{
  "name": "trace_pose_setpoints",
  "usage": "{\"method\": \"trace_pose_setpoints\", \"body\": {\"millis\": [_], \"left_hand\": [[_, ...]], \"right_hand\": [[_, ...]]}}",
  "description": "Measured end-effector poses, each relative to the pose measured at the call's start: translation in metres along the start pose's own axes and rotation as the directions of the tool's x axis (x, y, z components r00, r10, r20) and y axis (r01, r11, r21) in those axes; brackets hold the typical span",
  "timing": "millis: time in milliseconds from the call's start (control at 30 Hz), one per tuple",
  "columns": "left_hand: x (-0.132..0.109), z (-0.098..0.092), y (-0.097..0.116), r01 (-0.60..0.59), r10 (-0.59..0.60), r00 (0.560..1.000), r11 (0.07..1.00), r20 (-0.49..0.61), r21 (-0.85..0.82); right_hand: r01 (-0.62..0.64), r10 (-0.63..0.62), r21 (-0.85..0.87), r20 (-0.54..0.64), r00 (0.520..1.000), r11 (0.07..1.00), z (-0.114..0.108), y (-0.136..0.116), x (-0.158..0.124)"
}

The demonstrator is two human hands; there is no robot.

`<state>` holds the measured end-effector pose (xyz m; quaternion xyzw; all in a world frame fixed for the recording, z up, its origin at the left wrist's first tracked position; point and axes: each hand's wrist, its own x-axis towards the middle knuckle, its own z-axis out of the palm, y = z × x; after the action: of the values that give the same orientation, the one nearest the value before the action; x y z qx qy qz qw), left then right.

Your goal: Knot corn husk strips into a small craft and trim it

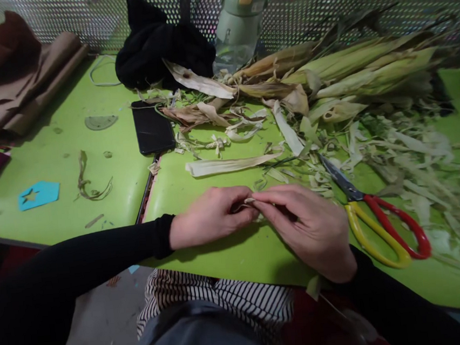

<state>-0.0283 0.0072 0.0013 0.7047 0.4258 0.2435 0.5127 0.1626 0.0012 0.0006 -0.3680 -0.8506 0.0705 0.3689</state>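
dim light leaves faint glare on the tabletop (128, 189)

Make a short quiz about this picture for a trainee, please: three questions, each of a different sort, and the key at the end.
1. Which of these lies nearest to the right hand?
A) the phone
B) the protractor
C) the scissors

2. True or false: the fingertips of the left hand and the right hand come together at a small pale piece.

3. Fill in the missing word: the blue card has a hole in the shape of a ____.

Key: 1. C; 2. true; 3. star.
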Motion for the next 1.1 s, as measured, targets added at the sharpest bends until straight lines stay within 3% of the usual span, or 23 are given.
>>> {"method": "trace_pose_setpoints", "body": {"millis": [167, 367, 467, 700, 933, 1100], "left_hand": [[0.003, -0.005, -0.001, 0.103, -0.084, 0.994, 0.935, 0.071, -0.338], [0.004, -0.009, 0.003, 0.235, -0.18, 0.972, 0.802, 0.153, -0.549], [0.003, -0.009, 0.004, 0.234, -0.187, 0.972, 0.806, 0.14, -0.544], [0.001, -0.003, 0.003, 0.112, -0.086, 0.993, 0.914, 0.082, -0.391], [0.002, 0.0, 0.001, 0.14, -0.095, 0.988, 0.88, 0.12, -0.454], [0.002, -0.001, -0.001, 0.045, -0.022, 0.998, 0.917, 0.062, -0.397]], "right_hand": [[-0.066, 0.06, 0.074, 0.079, 0.995, 0.995, -0.009, 0.001, 0.003], [0.111, -0.099, -0.07, 0.154, 0.983, 0.991, -0.011, 0.007, 0.007], [0.105, -0.092, -0.104, 0.125, 0.988, 0.989, -0.009, 0.007, 0.005], [0.098, -0.086, -0.144, 0.089, 0.992, 0.985, -0.005, 0.004, 0.0], [0.197, -0.18, -0.169, 0.108, 0.978, 0.966, -0.007, 0.005, 0.002], [0.195, -0.178, -0.137, 0.129, 0.976, 0.971, -0.009, 0.006, 0.004]]}}
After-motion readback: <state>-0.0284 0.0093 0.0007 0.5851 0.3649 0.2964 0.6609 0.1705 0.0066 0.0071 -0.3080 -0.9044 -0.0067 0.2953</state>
